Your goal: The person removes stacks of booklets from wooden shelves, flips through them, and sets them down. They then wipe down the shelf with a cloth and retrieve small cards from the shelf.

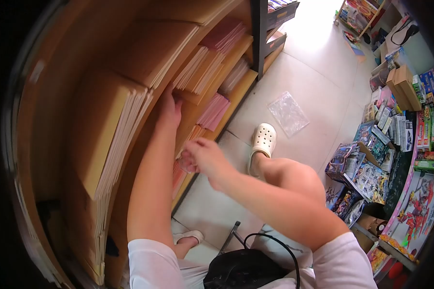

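Through my head camera, a tan paper stack [197, 72] sits in a shelf compartment [193, 98]; my left hand [169, 111] is at its near end, thumb apart, fingers partly hidden, grip unclear. My right hand [205, 156] is curled in front of the lower shelves; I can't tell whether it holds anything. An uneven pull could fan loose sheets out; stepping on the clear plastic sleeve [288, 113] near the white clog [264, 139] could cause a slip.

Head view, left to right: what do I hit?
Yellowish paper stack → left hand → right hand → upper off-white clog → clear plastic bag → piled colorful packages.
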Motion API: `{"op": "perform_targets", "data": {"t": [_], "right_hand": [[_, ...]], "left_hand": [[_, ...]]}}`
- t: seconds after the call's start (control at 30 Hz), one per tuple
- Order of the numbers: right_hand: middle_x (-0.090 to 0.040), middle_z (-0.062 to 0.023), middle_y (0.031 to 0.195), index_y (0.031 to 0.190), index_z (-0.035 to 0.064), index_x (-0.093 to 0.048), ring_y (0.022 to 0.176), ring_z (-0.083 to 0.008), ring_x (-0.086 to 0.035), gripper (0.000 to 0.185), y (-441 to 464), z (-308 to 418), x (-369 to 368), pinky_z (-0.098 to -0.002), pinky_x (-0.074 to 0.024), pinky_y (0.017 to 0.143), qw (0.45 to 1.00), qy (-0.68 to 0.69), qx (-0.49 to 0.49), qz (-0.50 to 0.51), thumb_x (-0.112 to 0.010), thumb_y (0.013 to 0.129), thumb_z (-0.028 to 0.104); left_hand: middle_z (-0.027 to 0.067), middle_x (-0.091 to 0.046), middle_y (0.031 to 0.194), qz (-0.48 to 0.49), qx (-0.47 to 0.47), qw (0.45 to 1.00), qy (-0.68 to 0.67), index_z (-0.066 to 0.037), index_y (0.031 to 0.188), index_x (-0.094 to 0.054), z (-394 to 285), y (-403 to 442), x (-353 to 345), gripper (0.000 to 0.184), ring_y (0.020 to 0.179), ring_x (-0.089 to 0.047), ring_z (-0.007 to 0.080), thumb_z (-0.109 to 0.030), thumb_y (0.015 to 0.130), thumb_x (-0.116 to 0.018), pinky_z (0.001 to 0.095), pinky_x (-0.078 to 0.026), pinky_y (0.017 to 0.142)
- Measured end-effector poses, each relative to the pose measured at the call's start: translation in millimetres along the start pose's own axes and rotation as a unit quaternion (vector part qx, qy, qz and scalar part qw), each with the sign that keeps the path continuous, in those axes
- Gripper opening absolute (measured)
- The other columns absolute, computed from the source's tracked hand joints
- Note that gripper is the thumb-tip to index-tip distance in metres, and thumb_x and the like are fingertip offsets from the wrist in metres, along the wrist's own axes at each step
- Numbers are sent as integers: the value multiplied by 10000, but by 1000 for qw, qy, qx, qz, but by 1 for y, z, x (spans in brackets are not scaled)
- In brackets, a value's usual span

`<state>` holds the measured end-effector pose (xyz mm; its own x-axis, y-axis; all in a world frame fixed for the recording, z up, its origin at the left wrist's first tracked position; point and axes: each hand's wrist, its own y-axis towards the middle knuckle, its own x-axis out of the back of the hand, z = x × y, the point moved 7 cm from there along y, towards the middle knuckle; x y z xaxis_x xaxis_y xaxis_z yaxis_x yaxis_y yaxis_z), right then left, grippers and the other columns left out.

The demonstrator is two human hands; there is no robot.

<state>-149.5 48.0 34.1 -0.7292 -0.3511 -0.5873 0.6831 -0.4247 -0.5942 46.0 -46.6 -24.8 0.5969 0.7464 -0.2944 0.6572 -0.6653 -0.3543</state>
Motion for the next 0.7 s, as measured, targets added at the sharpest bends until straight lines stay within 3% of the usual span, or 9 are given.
{"op": "perform_targets", "data": {"t": [0.07,0.1,0.17,0.2,0.3,0.33,0.43,0.63,0.7], "right_hand": [[-569,-58,846,947,38,-516,715,-140,-542,220,-20,-13,-18,-266,-446,648,1000,17,-9,2,-497,860,240],[-568,-58,844,940,37,-514,715,-139,-542,214,7,17,3,-264,-447,644,1000,9,7,18,-493,862,235],[-567,-59,841,925,34,-509,715,-136,-542,202,-3,12,-1,-260,-448,636,999,28,-15,25,-487,866,225],[-569,-58,835,923,31,-507,704,-130,-544,201,-9,15,-10,-257,-447,637,997,57,-25,51,-481,871,223],[-571,-56,827,936,28,-508,689,-125,-546,205,-12,7,-10,-257,-446,645,998,28,-23,56,-484,872,221],[-572,-51,817,942,25,-507,675,-122,-548,203,-13,4,-8,-256,-445,654,998,38,-27,47,-486,873,215],[-565,-47,827,939,27,-507,699,-121,-548,190,-14,2,2,-256,-445,665,998,38,-32,48,-491,870,203],[-550,-42,861,949,34,-516,756,-120,-539,176,-17,-1,17,-255,-442,682,999,8,-45,6,-495,863,186],[-549,-40,858,949,35,-516,755,-121,-538,169,-14,-4,15,-253,-441,681,999,4,-47,12,-497,860,178]], "left_hand": [[110,-458,1199,-4,24,997,-72,-150,1225,-446,-7,0,2,431,1109,-425,256,-309,838,-546,511,-369,898],[104,-467,1193,0,6,997,-78,-145,1215,-454,-9,33,-40,416,1098,-433,264,-316,844,-531,505,-376,895],[94,-483,1179,-27,24,997,-64,-135,1195,-472,-16,11,-52,393,1078,-450,282,-330,856,-501,493,-389,887],[73,-502,1174,-5,58,995,-78,-125,1182,-482,-19,6,-57,401,1066,-470,280,-357,856,-484,487,-405,876],[69,-515,1169,-58,158,979,-118,-122,1182,-483,-10,22,-44,423,1058,-490,260,-372,842,-498,488,-424,859],[69,-536,1146,-18,169,975,-144,-119,1173,-491,-9,32,-41,429,1027,-520,242,-371,827,-522,469,-450,837],[70,-545,1135,-37,147,976,-153,-109,1156,-504,-4,50,-32,414,1002,-539,235,-354,824,-535,436,-470,822],[77,-516,1186,44,161,959,-227,-96,1189,-472,0,80,-21,448,1070,-496,242,-333,817,-549,435,-436,868],[82,-493,1214,71,127,986,-82,-94,1216,-442,-4,78,-21,479,1107,-458,246,-332,814,-550,438,-407,890]]}}
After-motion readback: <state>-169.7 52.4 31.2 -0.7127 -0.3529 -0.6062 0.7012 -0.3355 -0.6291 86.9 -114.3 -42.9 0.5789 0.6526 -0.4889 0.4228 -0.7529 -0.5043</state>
